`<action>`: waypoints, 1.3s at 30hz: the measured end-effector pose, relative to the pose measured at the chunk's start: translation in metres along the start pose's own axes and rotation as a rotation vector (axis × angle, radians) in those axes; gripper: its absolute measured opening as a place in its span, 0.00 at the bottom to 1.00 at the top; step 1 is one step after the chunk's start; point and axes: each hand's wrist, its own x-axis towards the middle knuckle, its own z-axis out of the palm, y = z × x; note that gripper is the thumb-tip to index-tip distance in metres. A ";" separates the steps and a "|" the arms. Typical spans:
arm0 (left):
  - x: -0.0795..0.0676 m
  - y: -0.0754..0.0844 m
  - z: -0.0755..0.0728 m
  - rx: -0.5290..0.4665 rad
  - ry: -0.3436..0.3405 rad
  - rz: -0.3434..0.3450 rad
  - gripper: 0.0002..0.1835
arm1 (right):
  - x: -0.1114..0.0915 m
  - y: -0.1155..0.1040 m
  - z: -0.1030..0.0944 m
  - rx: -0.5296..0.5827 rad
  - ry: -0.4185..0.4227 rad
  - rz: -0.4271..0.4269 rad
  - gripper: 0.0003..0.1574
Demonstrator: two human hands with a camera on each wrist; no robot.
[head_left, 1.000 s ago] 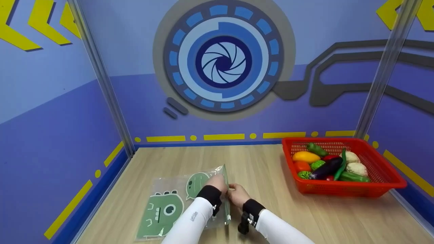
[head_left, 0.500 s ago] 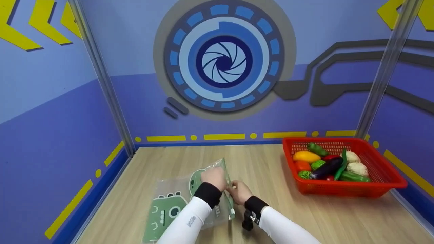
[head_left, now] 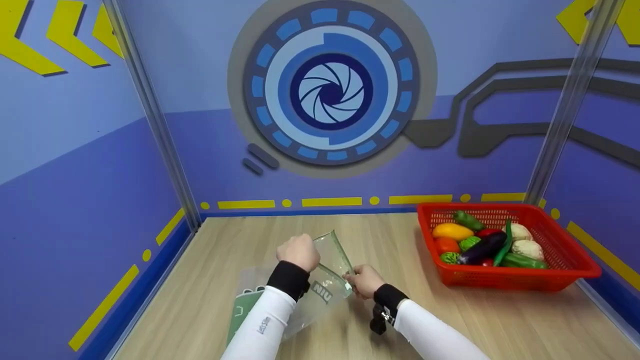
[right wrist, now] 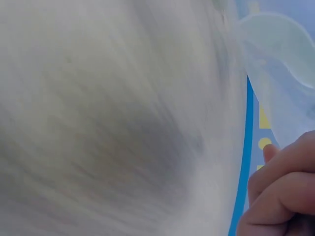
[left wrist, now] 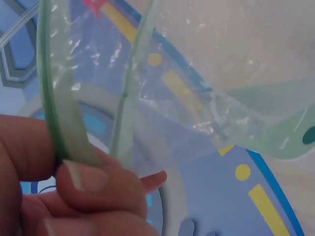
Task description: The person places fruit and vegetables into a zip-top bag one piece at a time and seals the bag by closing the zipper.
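Observation:
A clear zip bag (head_left: 310, 312) with a green cartoon print and a green-edged mouth is tilted up off the table in the head view. My left hand (head_left: 299, 252) pinches one side of the mouth at its far end. In the left wrist view, its fingertips (left wrist: 93, 179) are curled on the green strip (left wrist: 49, 98), with a second green strip apart from it, so the mouth gapes. My right hand (head_left: 367, 281) pinches the other lip near the white slider (head_left: 348, 286). My left forearm hides part of the printed side.
A red basket (head_left: 510, 275) at the right holds several vegetables, among them an eggplant (head_left: 482, 248), a yellow one (head_left: 452, 231) and green peppers. The wooden table (head_left: 400, 330) ends at blue printed walls (head_left: 200, 150) on the left, back and right.
My left hand has moved left and up, pulling one lip away from the other, and the mouth has spread wide. My right hand has shifted slightly right. The bag has lifted and tilted.

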 end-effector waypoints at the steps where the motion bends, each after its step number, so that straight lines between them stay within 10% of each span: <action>1: 0.000 0.000 0.000 -0.017 -0.007 0.009 0.07 | 0.000 -0.001 -0.002 -0.005 -0.007 -0.002 0.10; 16: 0.000 0.004 0.007 -0.275 -0.032 0.042 0.08 | -0.019 -0.002 -0.036 -0.009 -0.072 -0.212 0.27; 28: 0.004 -0.001 0.007 -0.262 0.063 0.095 0.08 | -0.057 0.019 -0.122 -0.579 0.520 -0.412 0.20; 34: 0.006 -0.005 0.007 -0.272 0.084 0.095 0.10 | -0.077 0.048 -0.161 -0.764 0.522 -0.255 0.42; 39: 0.006 -0.003 0.005 -0.283 0.064 0.090 0.13 | -0.080 0.057 -0.175 -0.879 0.435 -0.190 0.34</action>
